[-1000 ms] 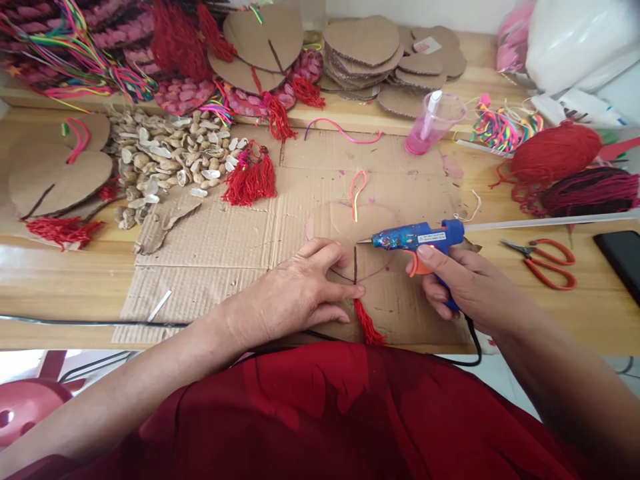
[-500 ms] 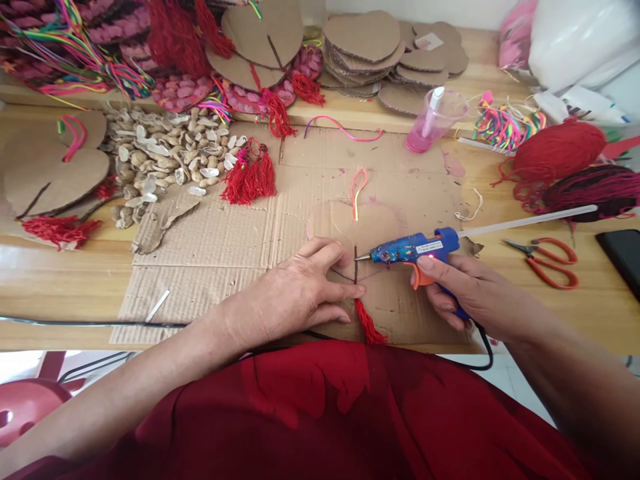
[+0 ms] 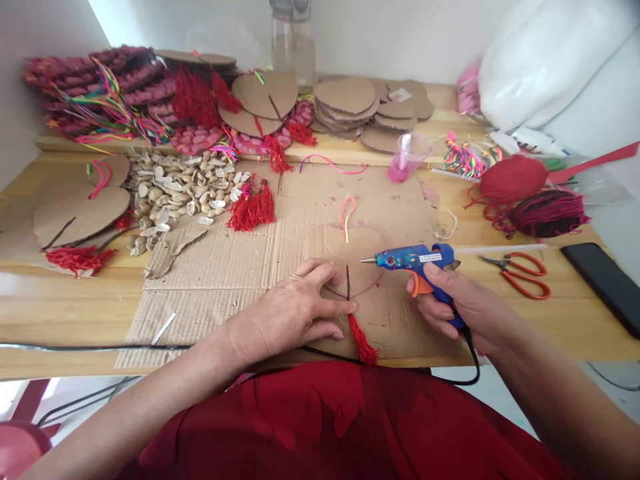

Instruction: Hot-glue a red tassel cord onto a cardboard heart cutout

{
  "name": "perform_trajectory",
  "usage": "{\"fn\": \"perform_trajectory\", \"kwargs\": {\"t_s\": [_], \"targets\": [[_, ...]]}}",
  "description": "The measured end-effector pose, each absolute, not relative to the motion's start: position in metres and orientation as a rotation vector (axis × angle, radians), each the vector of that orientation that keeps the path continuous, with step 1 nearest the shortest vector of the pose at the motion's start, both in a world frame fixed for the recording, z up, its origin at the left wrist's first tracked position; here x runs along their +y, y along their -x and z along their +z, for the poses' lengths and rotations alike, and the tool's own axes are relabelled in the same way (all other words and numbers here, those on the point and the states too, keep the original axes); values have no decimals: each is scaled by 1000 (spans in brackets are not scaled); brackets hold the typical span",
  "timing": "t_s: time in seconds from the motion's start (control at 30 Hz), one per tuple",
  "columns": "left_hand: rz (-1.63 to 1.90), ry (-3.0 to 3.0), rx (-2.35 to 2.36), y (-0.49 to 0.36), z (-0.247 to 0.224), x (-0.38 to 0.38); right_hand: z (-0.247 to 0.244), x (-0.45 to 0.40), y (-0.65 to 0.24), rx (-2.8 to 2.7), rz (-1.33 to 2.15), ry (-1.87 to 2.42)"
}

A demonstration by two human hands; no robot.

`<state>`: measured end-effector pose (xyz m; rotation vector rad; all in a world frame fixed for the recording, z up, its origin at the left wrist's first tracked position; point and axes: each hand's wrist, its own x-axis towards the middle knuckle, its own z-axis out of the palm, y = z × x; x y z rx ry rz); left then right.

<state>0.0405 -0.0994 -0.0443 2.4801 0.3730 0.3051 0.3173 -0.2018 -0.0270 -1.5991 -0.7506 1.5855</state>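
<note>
My right hand (image 3: 450,300) grips a blue glue gun (image 3: 415,259) by its handle, its metal nozzle pointing left. Its tip is a little to the right of a thin dark stick (image 3: 348,281) lying on a heart-shaped cardboard piece (image 3: 327,243). A looped neon cord (image 3: 347,220) lies at the top of the heart. My left hand (image 3: 300,303) rests on the cardboard, fingers apart, one fingertip pressing at the stick's lower end, where a red tassel (image 3: 363,341) hangs toward me.
Peanut shells (image 3: 185,187) and red tassels (image 3: 253,203) lie left. Cardboard shapes (image 3: 345,97) are stacked behind. A pink cup (image 3: 407,157), red yarn (image 3: 514,183), orange-handled scissors (image 3: 525,277) and a black phone (image 3: 603,283) are right. A black cable (image 3: 90,347) crosses the front edge.
The glue gun has drawn back to the right, away from the stick. My left hand keeps its place on the cardboard. The camera view has tilted up, showing more of the back wall.
</note>
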Motion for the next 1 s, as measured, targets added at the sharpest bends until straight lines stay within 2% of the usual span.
{"fn": "perform_trajectory", "kwargs": {"t_s": [0.33,0.57,0.7,1.0], "targets": [[444,-2588,268,-39,-63,-96,-44,-207,-332,-469,1718,1017],[603,-2706,376,-22,-48,-115,-55,-208,-334,-589,1698,951],[775,-2747,448,3,-58,-124,-59,-207,-334,-646,1695,931],[1009,-2744,947,61,-86,-134,-64,-207,-333,-694,1652,902]]}}
